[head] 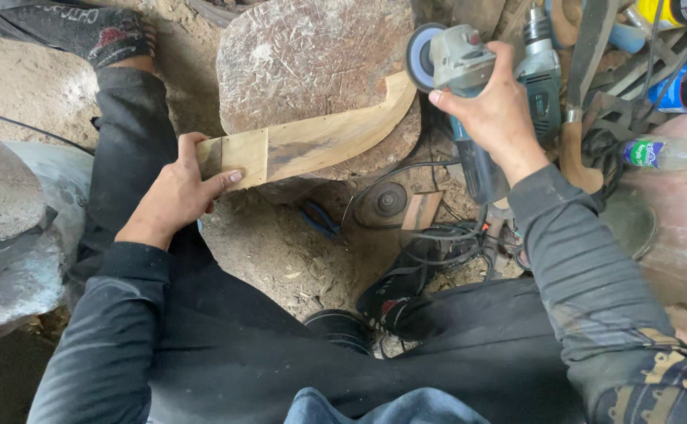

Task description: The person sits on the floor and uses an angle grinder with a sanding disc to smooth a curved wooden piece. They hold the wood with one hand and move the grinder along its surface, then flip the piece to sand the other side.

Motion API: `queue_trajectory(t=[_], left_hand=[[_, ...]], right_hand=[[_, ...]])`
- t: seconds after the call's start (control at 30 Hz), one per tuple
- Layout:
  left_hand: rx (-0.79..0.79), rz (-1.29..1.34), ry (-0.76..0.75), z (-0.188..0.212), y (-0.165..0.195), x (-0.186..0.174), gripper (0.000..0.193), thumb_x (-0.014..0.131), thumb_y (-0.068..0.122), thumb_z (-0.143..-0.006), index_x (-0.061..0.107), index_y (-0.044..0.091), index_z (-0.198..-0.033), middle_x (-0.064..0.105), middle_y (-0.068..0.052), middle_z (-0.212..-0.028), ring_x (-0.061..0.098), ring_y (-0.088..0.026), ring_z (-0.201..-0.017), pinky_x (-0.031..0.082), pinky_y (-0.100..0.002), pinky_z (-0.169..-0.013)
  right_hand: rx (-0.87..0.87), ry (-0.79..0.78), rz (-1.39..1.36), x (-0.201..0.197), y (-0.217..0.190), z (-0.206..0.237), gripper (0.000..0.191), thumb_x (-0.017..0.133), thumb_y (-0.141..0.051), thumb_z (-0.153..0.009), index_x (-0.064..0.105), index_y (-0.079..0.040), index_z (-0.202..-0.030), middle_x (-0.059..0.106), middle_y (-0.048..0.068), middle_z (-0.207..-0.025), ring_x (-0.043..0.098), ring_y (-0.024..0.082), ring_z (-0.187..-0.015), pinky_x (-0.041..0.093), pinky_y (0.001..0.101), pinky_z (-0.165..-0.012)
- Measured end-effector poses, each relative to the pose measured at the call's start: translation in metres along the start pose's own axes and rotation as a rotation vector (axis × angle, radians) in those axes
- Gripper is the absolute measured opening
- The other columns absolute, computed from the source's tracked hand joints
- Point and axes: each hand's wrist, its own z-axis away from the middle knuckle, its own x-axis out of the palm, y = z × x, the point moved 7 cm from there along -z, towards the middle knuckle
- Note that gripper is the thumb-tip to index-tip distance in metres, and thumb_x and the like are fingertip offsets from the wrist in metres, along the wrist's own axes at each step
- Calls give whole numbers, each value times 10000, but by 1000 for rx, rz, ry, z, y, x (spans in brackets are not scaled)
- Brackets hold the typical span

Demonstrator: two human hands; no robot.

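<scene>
Item, far left: grey rounded stone [1, 196] at the frame edge, with a dark shoe [96, 31] on the sandy ground above it. Left hand [177, 192]: fingers wrapped around the squared end of a curved wooden piece [312, 137], thumb laid flat on its top face. The wooden piece lies across a round, scarred wooden chopping block [312, 55], its curved tip pointing up and right. Below the block: a loose grinding disc [382, 202] on the sawdust-strewn ground amid black cables [437, 235]. Right hand [494, 118]: fingers clenched around the body of an angle grinder [453, 63], its disc just beside the curved tip. Right of that: a power drill [541, 71], then a clear plastic bottle [665, 153] lying on its side.
</scene>
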Motion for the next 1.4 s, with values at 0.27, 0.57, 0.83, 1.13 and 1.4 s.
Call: queue_trajectory(t=[0.27,0.57,0.83,1.13,1.4], left_hand=[[-47,25,-41,8,-6,8,761,741,459,-893,376,19,-1396,677,-193,-709,664,-260,-523,534,-390,-522],[19,60,22,40,7,19,702,714,405,-926,368,-20,-1363,682,-184,-701,674,-245,-523,551,-388,-501],[38,64,73,59,17,23,683,725,399,-931,378,-33,-1329,659,-184,-671,675,-271,-506,544,-405,-505],[33,79,91,57,7,26,675,729,396,-923,371,-9,-1328,679,-255,-715,715,-364,-594,560,-454,-604],[128,-27,254,81,18,30,672,735,431,-939,377,6,-1316,684,-362,-889,684,-540,-863,545,-556,-715]], right_hand=[[-32,5,1,5,-11,51,844,909,-387,-860,385,-55,-1432,725,250,-1206,734,387,-1130,568,443,-968],[23,-122,79,32,-65,128,854,874,-386,-809,333,-131,-1418,722,271,-1051,732,459,-943,599,494,-783],[-146,-211,200,56,-117,160,861,869,-424,-774,345,-124,-1388,756,199,-948,734,449,-811,532,578,-848],[61,-19,72,21,-46,113,873,887,-401,-820,340,-118,-1438,721,282,-1084,718,472,-993,576,516,-829],[-23,-81,96,34,-78,144,870,891,-376,-790,347,-120,-1419,719,288,-1050,713,482,-947,568,532,-785]])
